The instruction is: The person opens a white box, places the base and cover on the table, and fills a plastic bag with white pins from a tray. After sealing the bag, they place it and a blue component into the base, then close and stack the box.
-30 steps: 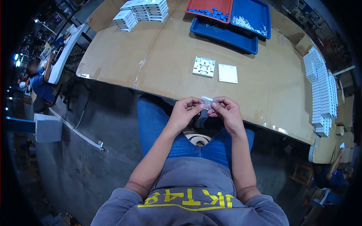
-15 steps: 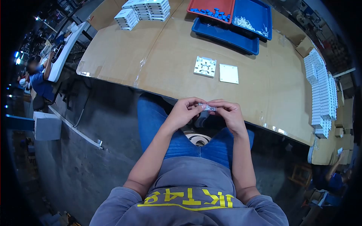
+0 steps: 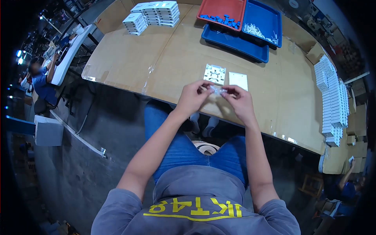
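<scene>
Head view: left hand (image 3: 192, 98) and right hand (image 3: 239, 102) pinch a small, clear, crinkly packet (image 3: 216, 91). Just beyond the packet, two white square plates, one slotted (image 3: 214, 73), one smooth (image 3: 238, 80); left of it, open cardboard (image 3: 129, 58); farthest, shallow plastic trays (image 3: 231, 44).

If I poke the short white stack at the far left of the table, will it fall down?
Its pieces might slide apart, as no band shows around the short white stack. It probably won't tip easily, since it looks squat.
</scene>
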Demonstrator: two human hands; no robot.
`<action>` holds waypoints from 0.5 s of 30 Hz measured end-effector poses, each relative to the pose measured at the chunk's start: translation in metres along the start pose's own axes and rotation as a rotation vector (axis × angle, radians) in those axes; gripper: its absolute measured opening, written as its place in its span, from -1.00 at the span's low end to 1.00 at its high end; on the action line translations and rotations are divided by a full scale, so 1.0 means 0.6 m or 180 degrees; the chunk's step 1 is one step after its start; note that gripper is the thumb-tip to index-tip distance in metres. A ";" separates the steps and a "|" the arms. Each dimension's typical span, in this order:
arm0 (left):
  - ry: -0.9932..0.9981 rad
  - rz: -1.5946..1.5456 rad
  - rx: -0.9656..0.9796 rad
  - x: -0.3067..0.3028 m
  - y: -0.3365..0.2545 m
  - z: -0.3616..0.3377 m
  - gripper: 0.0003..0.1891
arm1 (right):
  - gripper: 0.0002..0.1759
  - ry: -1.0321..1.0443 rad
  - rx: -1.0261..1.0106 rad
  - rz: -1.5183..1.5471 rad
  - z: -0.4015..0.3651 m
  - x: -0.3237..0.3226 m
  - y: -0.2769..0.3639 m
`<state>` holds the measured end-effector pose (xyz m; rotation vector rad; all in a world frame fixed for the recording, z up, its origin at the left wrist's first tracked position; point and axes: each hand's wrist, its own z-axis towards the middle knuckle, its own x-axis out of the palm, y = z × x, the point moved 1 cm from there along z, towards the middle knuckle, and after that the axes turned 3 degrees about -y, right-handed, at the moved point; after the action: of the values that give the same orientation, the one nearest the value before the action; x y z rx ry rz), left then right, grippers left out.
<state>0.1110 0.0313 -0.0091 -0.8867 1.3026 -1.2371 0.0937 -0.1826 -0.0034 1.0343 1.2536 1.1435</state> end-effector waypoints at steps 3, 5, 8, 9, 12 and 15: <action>-0.0206 0.0489 0.0407 -0.001 0.016 0.064 -0.78 | -0.76 -0.0116 -0.0393 -0.0385 0.066 -0.002 -0.021; -0.0263 0.0935 0.0791 -0.005 0.026 0.098 -0.78 | -0.77 -0.0244 -0.0439 -0.0712 0.095 0.002 -0.014; -0.0384 0.1583 0.1277 -0.005 0.040 0.125 -0.80 | -0.76 -0.0201 -0.0535 -0.1167 0.128 0.004 -0.030; -0.0393 0.1760 0.1372 -0.005 0.052 0.133 -0.82 | -0.76 -0.0280 -0.0982 -0.1402 0.137 0.003 -0.042; -0.0521 0.1998 0.1616 -0.002 0.063 0.138 -0.84 | -0.76 -0.0388 -0.1279 -0.1943 0.141 0.004 -0.057; -0.0456 0.2110 0.1589 0.001 0.068 0.137 -0.85 | -0.79 -0.0395 -0.0747 -0.1384 0.142 0.013 -0.066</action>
<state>0.1973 0.0243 -0.0387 -0.1501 0.9831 -0.8796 0.1813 -0.1780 -0.0382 0.6083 1.1427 0.8504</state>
